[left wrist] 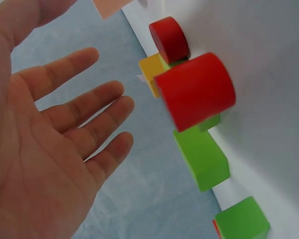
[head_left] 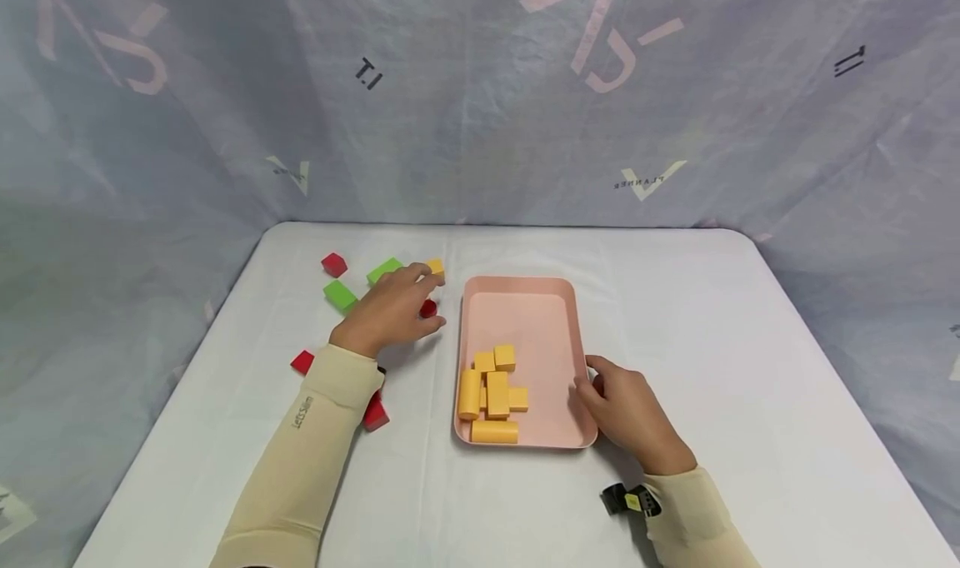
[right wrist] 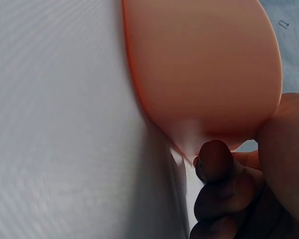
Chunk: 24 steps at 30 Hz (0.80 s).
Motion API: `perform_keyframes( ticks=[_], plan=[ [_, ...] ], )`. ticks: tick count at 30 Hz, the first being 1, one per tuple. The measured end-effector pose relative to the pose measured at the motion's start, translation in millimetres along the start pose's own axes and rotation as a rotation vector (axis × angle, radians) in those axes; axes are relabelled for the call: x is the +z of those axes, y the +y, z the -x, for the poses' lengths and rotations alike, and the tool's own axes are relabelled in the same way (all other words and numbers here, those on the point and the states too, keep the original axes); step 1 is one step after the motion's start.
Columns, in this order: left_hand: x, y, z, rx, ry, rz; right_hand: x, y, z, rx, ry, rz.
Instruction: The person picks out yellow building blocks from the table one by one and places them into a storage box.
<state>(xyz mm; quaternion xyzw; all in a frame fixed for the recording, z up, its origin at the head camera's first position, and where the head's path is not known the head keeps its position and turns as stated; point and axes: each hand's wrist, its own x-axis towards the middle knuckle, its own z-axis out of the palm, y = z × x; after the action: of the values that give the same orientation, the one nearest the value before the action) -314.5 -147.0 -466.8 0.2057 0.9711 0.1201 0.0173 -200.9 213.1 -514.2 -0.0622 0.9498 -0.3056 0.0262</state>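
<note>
My left hand (head_left: 396,306) hovers over loose blocks left of the pink tray (head_left: 517,310), fingers spread and holding nothing. Near its fingertips stand a yellow block (head_left: 436,266) and a red cylinder (head_left: 428,308). The left wrist view shows the bare palm (left wrist: 45,149) beside a large red cylinder (left wrist: 198,92), a smaller red one (left wrist: 170,40) and a green block (left wrist: 204,159). With thumb at the rim and fingers curled against the outer wall, my right hand (head_left: 628,406) grips the tray's right side. Several yellow blocks (head_left: 497,395) lie in its lower left part.
Green blocks (head_left: 341,296) and a red block (head_left: 334,265) lie at the far left. Another red block (head_left: 303,361) is left of the sleeve, and a red one (head_left: 375,415) is partly hidden by it. Behind the white table (head_left: 675,301) hangs a grey cloth (head_left: 465,135).
</note>
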Motion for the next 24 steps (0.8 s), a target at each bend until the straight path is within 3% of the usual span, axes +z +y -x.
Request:
perform_keyframes(
  ticks=[9,24],
  plan=[
    [5.7,-3.5,-4.4,-0.064,0.000,0.044,1,0,-0.6,0.015,-0.005,0.000],
    [13.0,-9.1,-17.0,-0.134,0.041,0.036,2,0,-1.4,0.017,-0.001,0.016]
  ],
)
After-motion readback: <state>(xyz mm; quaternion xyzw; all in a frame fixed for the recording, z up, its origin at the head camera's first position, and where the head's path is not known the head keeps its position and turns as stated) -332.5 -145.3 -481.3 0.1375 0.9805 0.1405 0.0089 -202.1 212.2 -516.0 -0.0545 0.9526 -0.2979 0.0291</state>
